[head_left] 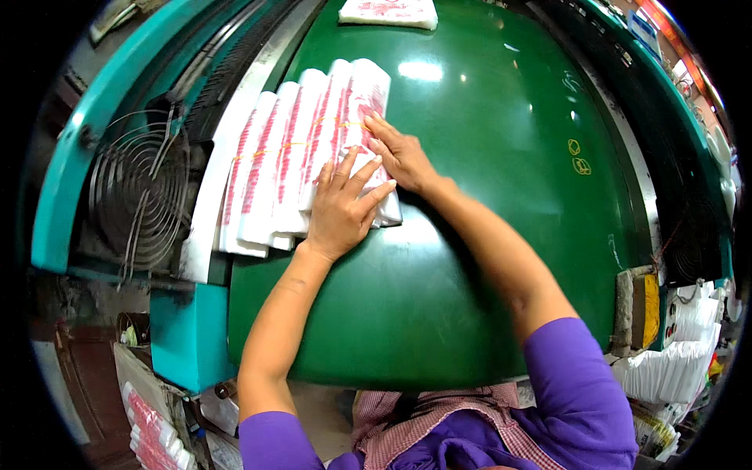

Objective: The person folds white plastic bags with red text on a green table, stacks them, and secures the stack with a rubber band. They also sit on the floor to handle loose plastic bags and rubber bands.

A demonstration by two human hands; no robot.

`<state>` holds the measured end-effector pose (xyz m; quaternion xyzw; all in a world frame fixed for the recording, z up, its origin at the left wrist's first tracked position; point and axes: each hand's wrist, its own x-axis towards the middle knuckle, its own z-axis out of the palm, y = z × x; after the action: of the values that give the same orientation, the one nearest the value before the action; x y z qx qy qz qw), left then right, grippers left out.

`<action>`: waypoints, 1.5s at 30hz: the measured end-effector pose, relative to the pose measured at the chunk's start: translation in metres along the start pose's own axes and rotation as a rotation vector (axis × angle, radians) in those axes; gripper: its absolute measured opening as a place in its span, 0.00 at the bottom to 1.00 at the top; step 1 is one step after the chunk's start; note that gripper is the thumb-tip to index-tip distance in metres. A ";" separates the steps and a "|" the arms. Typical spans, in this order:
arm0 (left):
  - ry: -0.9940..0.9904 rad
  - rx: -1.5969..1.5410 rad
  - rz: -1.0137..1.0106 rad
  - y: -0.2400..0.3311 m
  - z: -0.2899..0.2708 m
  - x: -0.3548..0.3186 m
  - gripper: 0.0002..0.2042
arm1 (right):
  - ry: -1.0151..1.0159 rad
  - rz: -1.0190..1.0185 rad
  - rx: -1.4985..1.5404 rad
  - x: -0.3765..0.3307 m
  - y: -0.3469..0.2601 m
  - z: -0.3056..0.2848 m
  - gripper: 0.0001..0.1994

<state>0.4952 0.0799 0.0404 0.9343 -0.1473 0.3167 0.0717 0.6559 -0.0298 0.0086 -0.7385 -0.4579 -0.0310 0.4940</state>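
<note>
Nearest, the left hand [342,205] is pressed flat, fingers spread, on overlapping white bundles of red-printed bags [301,149] on the green belt [486,196]; nothing is gripped. Just beyond, the right hand [401,153] is laid open on them.

Bag bundles [301,153] in overlapping row on belt [486,235]; fan grille [137,188] left; another stack [389,12] behind

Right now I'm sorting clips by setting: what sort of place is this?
Probably a small plastic-bag factory. Both hands, left hand and right hand, press on banded bundles of printed bags on a green conveyor belt, beside a teal machine frame with a wire fan guard.
</note>
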 end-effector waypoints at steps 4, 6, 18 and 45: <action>-0.007 -0.030 -0.103 -0.001 0.016 0.009 0.15 | -0.095 -0.135 -0.545 0.047 0.070 -0.030 0.19; -0.057 -0.135 -0.129 0.002 0.017 0.016 0.14 | -0.065 -0.010 -0.772 0.070 0.103 -0.054 0.19; -0.204 -0.133 -0.184 -0.008 0.016 0.009 0.12 | -0.066 -0.039 -0.857 0.247 0.169 -0.039 0.21; -0.047 -0.017 -0.147 0.005 0.018 0.012 0.11 | -0.142 -0.177 -0.663 -0.155 -0.047 -0.177 0.12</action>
<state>0.5134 0.0685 0.0335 0.9490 -0.0828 0.2875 0.0992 0.6052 -0.2591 0.0543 -0.8164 -0.5184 -0.1694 0.1898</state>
